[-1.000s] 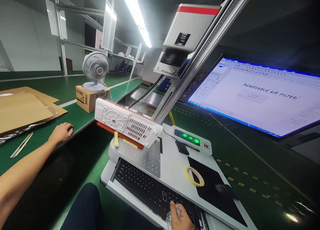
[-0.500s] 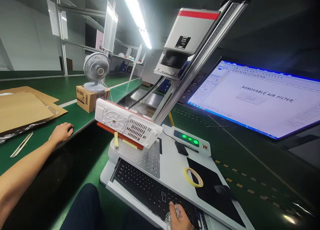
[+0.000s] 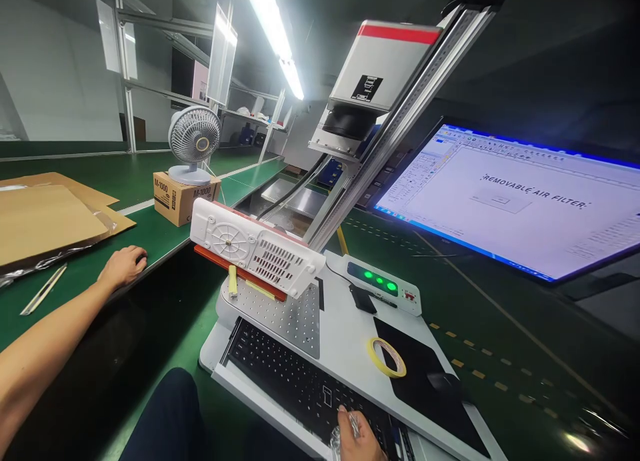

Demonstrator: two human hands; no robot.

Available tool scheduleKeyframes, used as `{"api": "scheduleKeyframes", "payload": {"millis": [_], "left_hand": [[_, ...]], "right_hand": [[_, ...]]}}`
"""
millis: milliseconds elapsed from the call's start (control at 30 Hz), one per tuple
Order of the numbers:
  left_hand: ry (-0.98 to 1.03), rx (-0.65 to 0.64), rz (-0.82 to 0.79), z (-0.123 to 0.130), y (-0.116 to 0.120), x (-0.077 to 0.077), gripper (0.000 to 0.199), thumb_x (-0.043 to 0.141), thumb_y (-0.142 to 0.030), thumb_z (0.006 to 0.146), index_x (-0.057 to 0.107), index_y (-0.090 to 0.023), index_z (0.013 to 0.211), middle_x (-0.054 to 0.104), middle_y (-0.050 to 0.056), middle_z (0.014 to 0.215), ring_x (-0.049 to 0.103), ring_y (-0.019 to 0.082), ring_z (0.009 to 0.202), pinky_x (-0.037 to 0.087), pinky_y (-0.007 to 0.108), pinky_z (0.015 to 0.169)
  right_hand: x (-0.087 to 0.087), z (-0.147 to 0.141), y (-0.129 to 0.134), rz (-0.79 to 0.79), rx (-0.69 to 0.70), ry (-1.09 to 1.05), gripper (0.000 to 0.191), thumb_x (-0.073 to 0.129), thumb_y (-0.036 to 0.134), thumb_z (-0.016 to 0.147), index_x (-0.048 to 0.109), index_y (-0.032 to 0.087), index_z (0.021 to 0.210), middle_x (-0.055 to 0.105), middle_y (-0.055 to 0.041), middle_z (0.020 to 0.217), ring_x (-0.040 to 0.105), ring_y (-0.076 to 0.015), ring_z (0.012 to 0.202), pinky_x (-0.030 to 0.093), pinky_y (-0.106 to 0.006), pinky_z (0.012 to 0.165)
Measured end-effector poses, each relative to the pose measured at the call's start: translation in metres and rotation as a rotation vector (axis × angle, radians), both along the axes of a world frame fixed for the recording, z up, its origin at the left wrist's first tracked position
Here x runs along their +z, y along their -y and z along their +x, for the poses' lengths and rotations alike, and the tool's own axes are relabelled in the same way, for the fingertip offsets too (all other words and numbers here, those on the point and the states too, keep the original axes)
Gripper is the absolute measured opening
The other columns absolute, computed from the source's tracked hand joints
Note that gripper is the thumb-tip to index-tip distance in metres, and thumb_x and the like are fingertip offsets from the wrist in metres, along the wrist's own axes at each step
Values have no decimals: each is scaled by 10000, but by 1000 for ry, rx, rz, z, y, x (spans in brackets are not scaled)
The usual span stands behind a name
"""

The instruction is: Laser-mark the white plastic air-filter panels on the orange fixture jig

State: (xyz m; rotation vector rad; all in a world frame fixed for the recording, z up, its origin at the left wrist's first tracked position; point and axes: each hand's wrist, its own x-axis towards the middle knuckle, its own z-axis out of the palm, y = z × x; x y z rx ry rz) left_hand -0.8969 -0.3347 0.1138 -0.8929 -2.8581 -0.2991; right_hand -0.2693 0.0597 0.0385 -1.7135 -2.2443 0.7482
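I note the left hand (image 3: 123, 267) lying open, palm down, on the green surface (image 3: 80, 301) near its edge, just beside a flat brown cardboard sheet (image 3: 50, 224). The right hand (image 3: 360, 435) is closed on a crumpled clear plastic wrap (image 3: 335, 441), over a black keyboard (image 3: 295, 374). A white vented plastic panel (image 3: 257, 247) sits tilted on a perforated steel plate (image 3: 280, 321), beneath a grey boxy marking head (image 3: 380, 67). A yellow tape roll (image 3: 387, 357) lies right of the plate
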Motion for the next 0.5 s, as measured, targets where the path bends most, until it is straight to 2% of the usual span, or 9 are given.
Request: {"api": "scheduleKeyframes", "payload": {"millis": [267, 500], "left_hand": [[15, -2, -12, -2, 1, -2, 612, 275, -447, 1022, 737, -156, 1299, 721, 172, 1410, 665, 393, 1291, 493, 539, 1101], [17, 4, 1, -1, 0, -1, 594, 290, -444, 1016, 745, -166, 1277, 727, 166, 1397, 666, 389, 1295, 493, 533, 1107]], "right_hand": [[-3, 1, -1, 4, 8, 17, 444, 434, 676, 991, 661, 317, 861, 792, -85, 895, 718, -339, 850, 485, -351, 735], [-4, 1, -2, -6, 26, 51, 478, 377, 697, 1014, 640, 317, 893, 790, -91, 919, 721, -360, 890, 478, -366, 758]]}}
